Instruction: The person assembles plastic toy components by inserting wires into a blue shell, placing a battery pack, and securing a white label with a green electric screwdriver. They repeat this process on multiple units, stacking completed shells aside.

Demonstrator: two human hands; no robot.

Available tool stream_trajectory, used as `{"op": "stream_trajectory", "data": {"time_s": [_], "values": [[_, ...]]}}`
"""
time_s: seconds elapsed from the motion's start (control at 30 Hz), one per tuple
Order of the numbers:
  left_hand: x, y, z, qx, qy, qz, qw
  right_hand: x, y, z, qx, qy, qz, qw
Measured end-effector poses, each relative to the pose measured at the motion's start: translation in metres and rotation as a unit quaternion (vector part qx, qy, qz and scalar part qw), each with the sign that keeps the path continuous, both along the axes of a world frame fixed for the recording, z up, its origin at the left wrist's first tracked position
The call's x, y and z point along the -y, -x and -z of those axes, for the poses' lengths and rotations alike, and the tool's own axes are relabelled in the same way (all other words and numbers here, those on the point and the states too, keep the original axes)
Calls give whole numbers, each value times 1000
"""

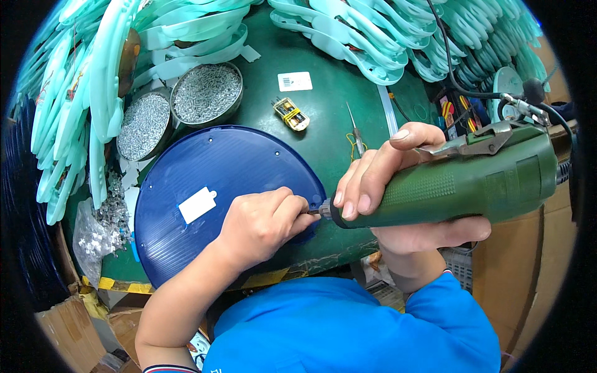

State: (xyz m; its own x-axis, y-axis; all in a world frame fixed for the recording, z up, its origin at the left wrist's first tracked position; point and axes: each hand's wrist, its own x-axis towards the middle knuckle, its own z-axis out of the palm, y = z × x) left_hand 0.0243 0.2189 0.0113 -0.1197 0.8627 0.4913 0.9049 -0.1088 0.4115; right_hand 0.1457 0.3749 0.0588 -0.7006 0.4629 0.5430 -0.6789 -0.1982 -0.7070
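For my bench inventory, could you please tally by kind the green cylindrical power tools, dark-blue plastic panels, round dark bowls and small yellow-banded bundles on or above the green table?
Green power tool: 1
Dark-blue panel: 1
Bowls of small silver pieces: 2
Yellow-banded bundle: 1
Total: 5

In the head view I note the right hand wrapped around a green power screwdriver, nose pointing left. The left hand pinches the bit at that nose. Under the left hand, a dark blue rounded panel lies on the green surface, bearing a white tag. Beyond the panel I record two round bowls of small metal pieces, side by side, and a yellow-banded bit case. Turquoise plastic parts are stacked along the far side.
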Motion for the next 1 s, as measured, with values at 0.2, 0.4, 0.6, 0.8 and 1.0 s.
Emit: {"op": "stream_trajectory", "data": {"time_s": [0.2,0.4,0.6,0.8,1.0], "values": [[4,-14,-13,-12,4,-35,999,-7,-5,4,29,-34,24,999],[11,-29,14,-240,204,-78,946,-3,-11,-4,143,-72,33,987],[12,-34,22,-237,174,-85,952,4,5,16,148,-36,26,988],[17,-30,10,-107,195,-77,972,-7,18,7,151,-63,-44,985],[127,-2,-18,-55,120,-395,909,-51,45,24,73,-80,201,974]]}}
